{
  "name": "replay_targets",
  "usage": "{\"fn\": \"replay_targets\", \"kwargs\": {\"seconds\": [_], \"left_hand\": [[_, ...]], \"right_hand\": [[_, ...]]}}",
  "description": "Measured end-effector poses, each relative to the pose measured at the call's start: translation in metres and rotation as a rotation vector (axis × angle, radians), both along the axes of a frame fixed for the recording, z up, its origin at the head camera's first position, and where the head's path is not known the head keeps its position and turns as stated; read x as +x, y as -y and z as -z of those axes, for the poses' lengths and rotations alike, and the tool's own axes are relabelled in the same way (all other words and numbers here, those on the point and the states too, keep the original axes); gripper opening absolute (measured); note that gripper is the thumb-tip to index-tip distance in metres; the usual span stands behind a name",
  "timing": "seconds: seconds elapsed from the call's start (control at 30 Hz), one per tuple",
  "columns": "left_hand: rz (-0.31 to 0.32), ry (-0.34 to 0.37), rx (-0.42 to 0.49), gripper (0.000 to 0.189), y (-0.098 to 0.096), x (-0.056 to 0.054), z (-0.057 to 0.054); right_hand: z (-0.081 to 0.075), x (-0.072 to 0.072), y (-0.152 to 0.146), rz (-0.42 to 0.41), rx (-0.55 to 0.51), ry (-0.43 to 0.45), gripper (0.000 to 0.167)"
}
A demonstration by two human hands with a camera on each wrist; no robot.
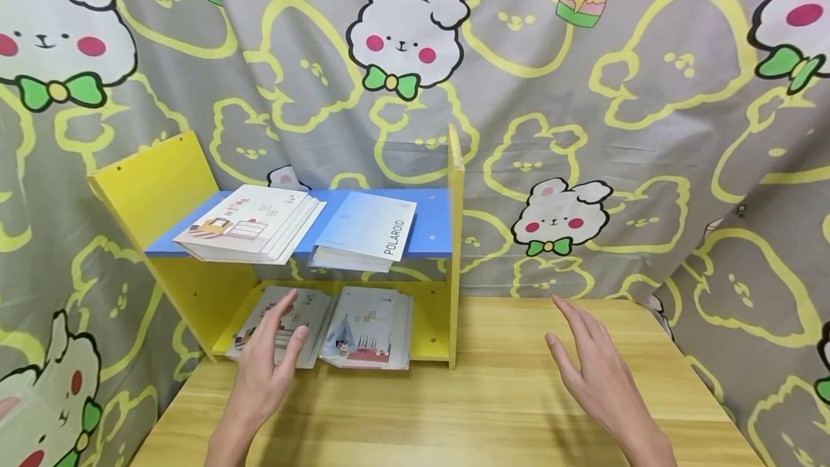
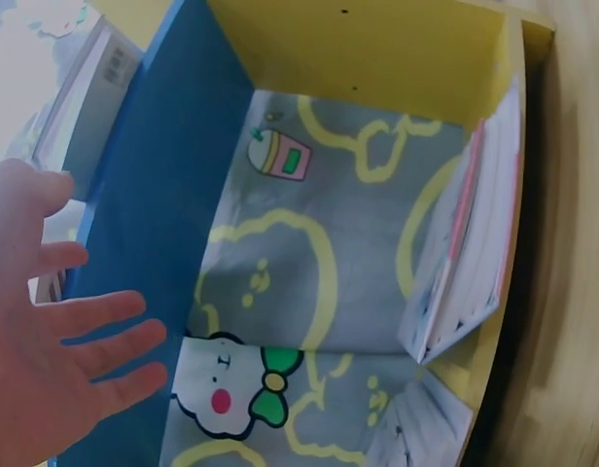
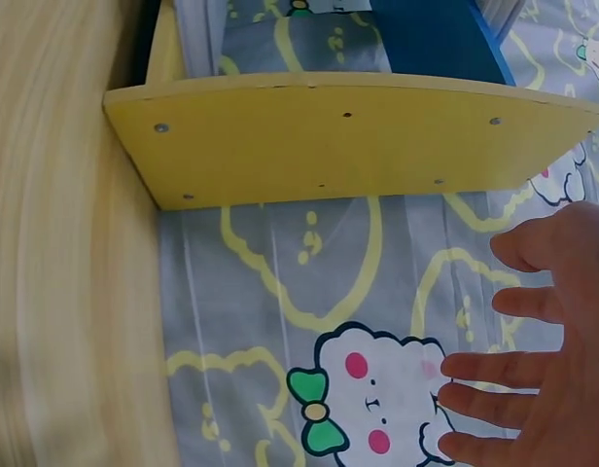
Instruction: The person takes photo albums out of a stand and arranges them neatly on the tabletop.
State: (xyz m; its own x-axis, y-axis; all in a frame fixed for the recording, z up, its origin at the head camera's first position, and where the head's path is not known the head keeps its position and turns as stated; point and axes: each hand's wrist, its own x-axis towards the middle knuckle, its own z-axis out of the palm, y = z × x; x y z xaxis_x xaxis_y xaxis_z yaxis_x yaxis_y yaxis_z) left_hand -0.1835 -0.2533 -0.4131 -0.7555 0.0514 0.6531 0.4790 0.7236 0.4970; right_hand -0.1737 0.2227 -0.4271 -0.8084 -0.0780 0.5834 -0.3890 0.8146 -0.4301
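Observation:
A small yellow and blue shelf (image 1: 456,251) stands on the table's left part. Its blue upper board (image 1: 431,218) bears a stack of white illustrated books (image 1: 243,218) and a pale blue book marked POLAROID (image 1: 366,225). On the yellow lower board lie two more book stacks, the right one (image 1: 366,326) with a tent picture. My left hand (image 1: 266,362) is held up in front of the shelf with fingers spread, overlapping the lower left books (image 1: 318,319) in the head view. To the right of the shelf, my right hand (image 1: 596,373) hovers over the table, fingers extended, holding nothing.
The light wooden table (image 1: 506,409) runs under shelf and hands. A grey curtain (image 1: 519,121) with rabbit prints hangs behind and along both sides. The shelf's right side panel (image 3: 348,141) rises between the books and my right hand.

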Motion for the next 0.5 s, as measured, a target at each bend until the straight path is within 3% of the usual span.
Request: {"fn": "replay_targets", "kwargs": {"seconds": [0.2, 0.5], "left_hand": [[0.001, -0.053, 0.074, 0.06, -0.003, -0.001, -0.003], [0.042, -0.096, 0.16, 0.058, -0.01, -0.005, -0.013]], "right_hand": [[-0.003, 0.0, 0.005, -0.002, -0.044, 0.002, 0.063], [-0.014, -0.005, 0.014, -0.036, -0.123, -0.083, 0.062]]}}
